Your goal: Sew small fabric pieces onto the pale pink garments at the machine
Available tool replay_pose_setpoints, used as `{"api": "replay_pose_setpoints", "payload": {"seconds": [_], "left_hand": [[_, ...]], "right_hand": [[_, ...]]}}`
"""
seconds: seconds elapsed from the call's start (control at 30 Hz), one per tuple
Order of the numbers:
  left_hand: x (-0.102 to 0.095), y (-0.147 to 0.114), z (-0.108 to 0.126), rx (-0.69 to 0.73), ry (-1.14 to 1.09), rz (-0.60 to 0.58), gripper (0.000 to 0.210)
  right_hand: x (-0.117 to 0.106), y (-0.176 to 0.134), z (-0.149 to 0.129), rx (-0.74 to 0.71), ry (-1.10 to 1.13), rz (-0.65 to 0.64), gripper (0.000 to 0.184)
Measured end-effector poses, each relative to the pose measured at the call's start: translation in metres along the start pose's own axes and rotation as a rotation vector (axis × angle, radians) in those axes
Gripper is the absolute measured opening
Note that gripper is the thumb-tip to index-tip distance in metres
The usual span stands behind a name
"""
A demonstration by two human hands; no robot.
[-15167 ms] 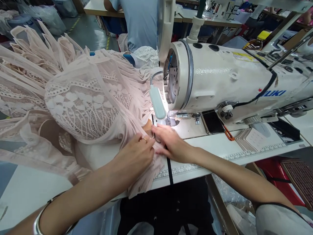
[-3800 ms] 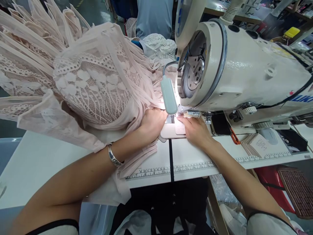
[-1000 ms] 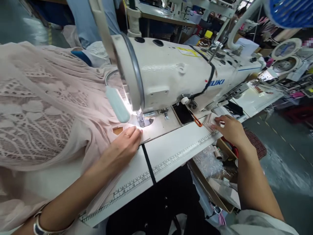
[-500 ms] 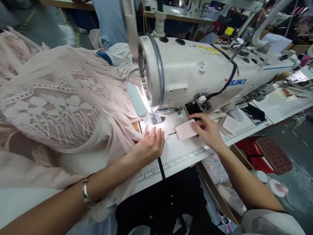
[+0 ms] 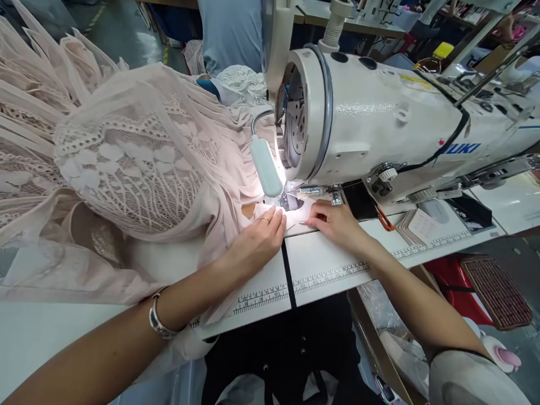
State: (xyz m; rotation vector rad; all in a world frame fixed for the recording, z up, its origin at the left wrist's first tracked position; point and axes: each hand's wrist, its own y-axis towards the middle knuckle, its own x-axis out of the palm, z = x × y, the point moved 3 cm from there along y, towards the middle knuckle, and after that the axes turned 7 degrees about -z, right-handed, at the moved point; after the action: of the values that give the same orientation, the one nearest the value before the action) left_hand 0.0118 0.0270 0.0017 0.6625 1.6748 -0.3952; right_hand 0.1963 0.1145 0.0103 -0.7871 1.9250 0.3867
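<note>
My left hand is at the left of the sewing machine's needle area, its fingers close together on pale pink fabric. Its thumb is mostly hidden. To the right of the needle, my right hand pinches the edge of a small pale pink piece between thumb and fingers. This piece lies flat in front of the presser foot, partly under both hands. The white sewing machine stands over them, with a lit lamp at its left end.
A large heap of pale pink lace garment covers the table's left. Orange-handled snips and a stack of cut pieces lie at the right. A printed ruler runs along the front edge. A person in blue is behind.
My right hand has brought the small pale pink piece leftward and down to the needle area. My left hand stays beside the needle. The camera view has shifted left.
</note>
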Motion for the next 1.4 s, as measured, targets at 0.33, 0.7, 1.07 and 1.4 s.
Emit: {"api": "replay_pose_setpoints", "payload": {"seconds": [0.33, 0.7, 1.07, 1.4], "left_hand": [[0.006, 0.001, -0.002, -0.026, -0.076, 0.041, 0.043], [0.013, -0.002, 0.006, -0.037, -0.254, 0.216, 0.043], [0.008, 0.002, 0.015, -0.022, -0.030, 0.139, 0.041], [0.009, 0.005, 0.010, -0.161, -0.185, 0.200, 0.032]], "right_hand": [[0.011, 0.012, -0.017, -0.028, -0.211, -0.060, 0.006], [0.020, 0.026, -0.016, 0.111, 0.207, 0.087, 0.018], [0.022, 0.025, -0.014, 0.121, 0.186, 0.104, 0.016], [0.022, 0.003, -0.023, -0.253, -0.158, 0.174, 0.031]]}}
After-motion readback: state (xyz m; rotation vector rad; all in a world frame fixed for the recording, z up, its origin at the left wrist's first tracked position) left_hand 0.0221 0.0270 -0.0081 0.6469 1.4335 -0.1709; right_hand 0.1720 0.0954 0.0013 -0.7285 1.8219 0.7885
